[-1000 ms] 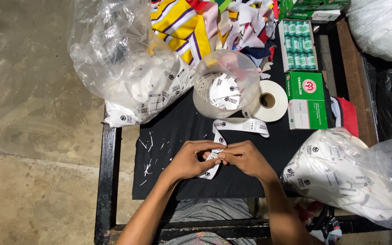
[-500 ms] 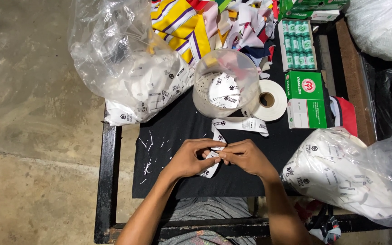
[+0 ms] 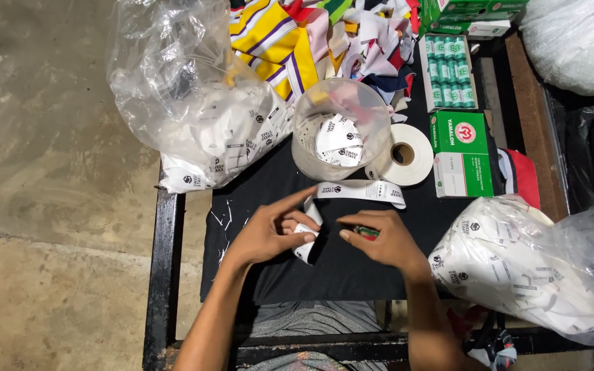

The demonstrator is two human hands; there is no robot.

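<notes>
label strip [image 3: 352,191], white woven | left hand [image 3: 269,233] grip pinches it | right hand [image 3: 383,240] grip closed on small tool [image 3: 366,233]

open black cloth [image 3: 352,264] near hands, clear tub [image 3: 342,127] and tape roll [image 3: 403,152] beyond

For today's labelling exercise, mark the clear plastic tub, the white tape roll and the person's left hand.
clear plastic tub [image 3: 309,141]: head view, left wall.
white tape roll [image 3: 417,165]: head view, right side of the roll.
left hand [image 3: 269,233]: head view, back of hand.
</notes>
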